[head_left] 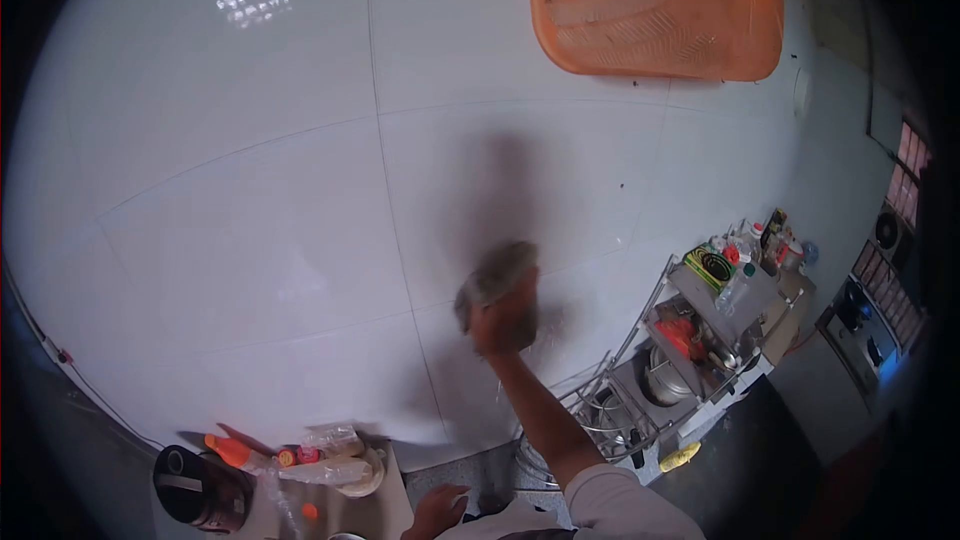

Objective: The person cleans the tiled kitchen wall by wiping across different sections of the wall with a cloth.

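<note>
A grey-green cloth (pixel 500 275) is bunched in my right hand (pixel 507 322), which is raised against the white tiled wall (pixel 270 260). Its fingers wrap round the cloth, and part of the cloth hangs beside the wrist. My left hand (pixel 440 510) is low at the bottom of the view, near my body and just right of a table corner. Its fingers are partly bent, and whether anything is in them is too unclear to tell.
An orange plastic basket (pixel 655 10) hangs high on the wall. At the right stands a metal rack (pixel 650 380) with pots, bottles and boxes. A table (pixel 395 500) at the lower left bears a black kettle (pixel 200 490), bottles and bags. A stove (pixel 865 335) is far right.
</note>
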Motion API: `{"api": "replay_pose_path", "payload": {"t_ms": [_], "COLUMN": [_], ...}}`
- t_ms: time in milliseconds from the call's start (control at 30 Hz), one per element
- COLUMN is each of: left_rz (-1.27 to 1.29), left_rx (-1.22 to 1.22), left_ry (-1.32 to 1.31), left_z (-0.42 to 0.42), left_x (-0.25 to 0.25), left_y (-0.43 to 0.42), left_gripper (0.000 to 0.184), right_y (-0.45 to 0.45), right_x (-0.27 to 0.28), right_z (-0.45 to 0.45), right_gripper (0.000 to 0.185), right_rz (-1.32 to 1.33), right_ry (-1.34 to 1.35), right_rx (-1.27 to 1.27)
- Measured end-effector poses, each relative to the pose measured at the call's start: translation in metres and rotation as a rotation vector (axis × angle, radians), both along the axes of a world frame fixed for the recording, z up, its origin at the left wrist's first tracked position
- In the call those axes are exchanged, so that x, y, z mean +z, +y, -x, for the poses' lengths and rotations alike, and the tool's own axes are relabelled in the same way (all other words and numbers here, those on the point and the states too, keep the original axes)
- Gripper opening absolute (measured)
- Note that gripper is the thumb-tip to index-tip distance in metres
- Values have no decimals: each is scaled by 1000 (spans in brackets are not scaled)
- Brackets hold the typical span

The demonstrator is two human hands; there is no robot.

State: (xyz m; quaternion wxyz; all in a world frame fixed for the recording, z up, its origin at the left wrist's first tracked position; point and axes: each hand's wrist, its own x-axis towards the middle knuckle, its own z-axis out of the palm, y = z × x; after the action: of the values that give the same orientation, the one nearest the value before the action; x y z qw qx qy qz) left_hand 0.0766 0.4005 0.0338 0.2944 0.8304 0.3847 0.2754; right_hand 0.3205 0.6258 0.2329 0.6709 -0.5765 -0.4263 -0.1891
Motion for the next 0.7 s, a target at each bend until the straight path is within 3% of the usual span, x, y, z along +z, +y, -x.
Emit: {"api": "replay_pose_path", "payload": {"t_ms": [67,100,167,233,300,333,400,467,600,700], "left_rz": [141,277,207,143,124,141,158,240,250,231], "left_rx": [-72,-142,-141,-136,-106,-87,-88,-54,-1,14], "left_ry": [60,118,103,85,52,52,26,86,43,35], "left_z": [-7,-12,-17,-18,-16,-13,-7,-8,-12,-16], "left_x": [19,27,31,25,11,10,19,42,32,36], "left_y": [2,4,3,3,-1,-4,-5,-7,-1,-1], "left_gripper": [29,31,28,25,26,26,26,25,24,24], "right_y": [-4,-10,-18,-3,15,23,29,15,14,28], "right_x": [-15,-7,29,48,50,55,68,90,67,0], "right_z": [9,5,-7,-42,-93,-126,-172,-192,-159,-108], "right_gripper": [87,87,78,79,77,75,58,52,52,45], "right_rz": [80,83,294,119,12,-126,-143,-182,-161,23], "right_ry": [-464,-458,-757,-896,-387,-405,-26,165,223,48], "right_rx": [91,86,97,-134,-155,-286,-320,-249,-233,-277]}}
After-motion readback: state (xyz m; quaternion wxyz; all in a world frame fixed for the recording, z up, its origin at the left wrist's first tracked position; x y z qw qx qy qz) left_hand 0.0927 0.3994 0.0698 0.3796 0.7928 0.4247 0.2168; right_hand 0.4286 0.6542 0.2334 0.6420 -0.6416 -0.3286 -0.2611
